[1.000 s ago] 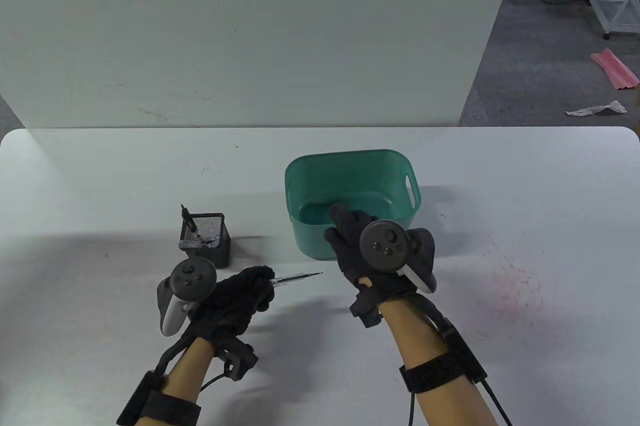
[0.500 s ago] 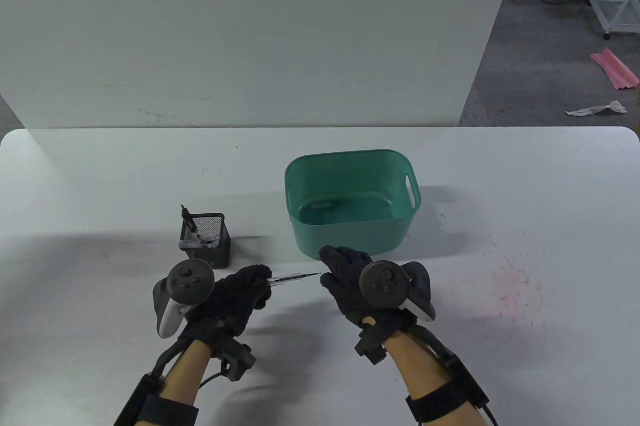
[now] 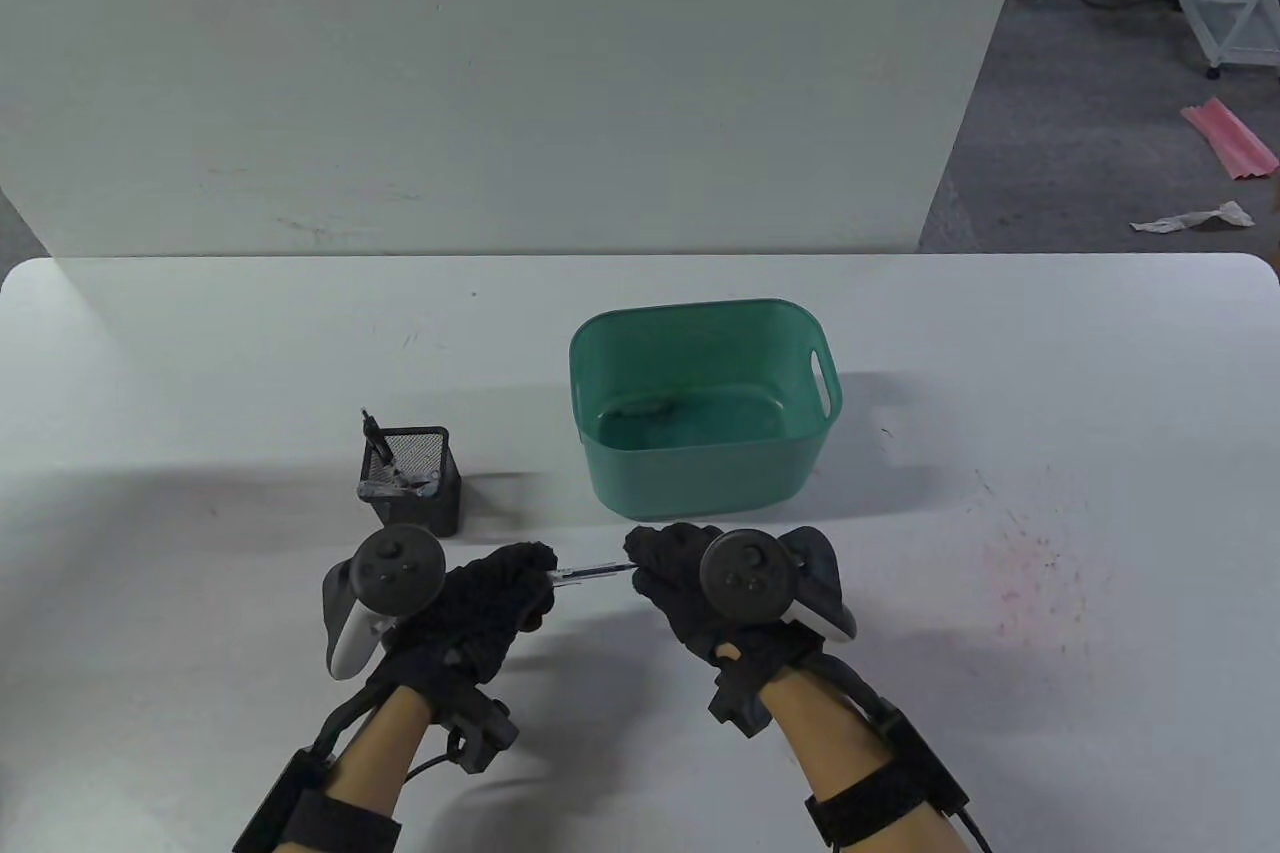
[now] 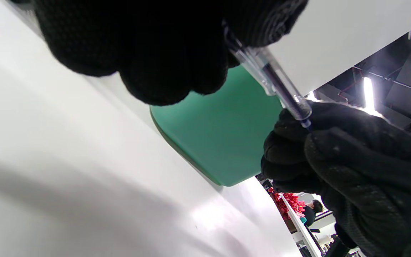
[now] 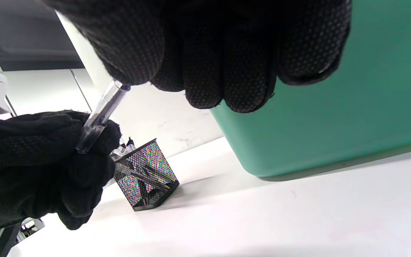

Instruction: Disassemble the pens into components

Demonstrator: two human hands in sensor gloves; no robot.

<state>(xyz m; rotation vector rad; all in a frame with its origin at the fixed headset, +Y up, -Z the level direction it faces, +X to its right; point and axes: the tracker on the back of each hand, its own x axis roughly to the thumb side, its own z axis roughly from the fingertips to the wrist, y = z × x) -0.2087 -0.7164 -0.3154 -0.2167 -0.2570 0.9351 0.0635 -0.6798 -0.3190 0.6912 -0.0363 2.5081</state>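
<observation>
Two hands share one clear pen (image 3: 590, 574) above the table in front of the bin (image 3: 700, 493), left hand (image 3: 490, 603) clamped on its barrel, right hand (image 3: 680, 573) pinching its tip, so pull straight along the axis, not bending.

Left hand (image 3: 480, 608) — black sensor glove, tracker on its back at the outer side, fingers curled into a fist around 1 end of the clear pen (image 3: 592, 574); forearm bare, strapped band near the elbow, entering from the bottom edge and angled toward centre.

Right hand (image 3: 690, 583) — same glove, tracker on top, fingertips closed on the pen's other end; forearm bare, banded, cable trailing.

The 2 hands sit level, knuckles facing each other, joined only by the pen.
</observation>
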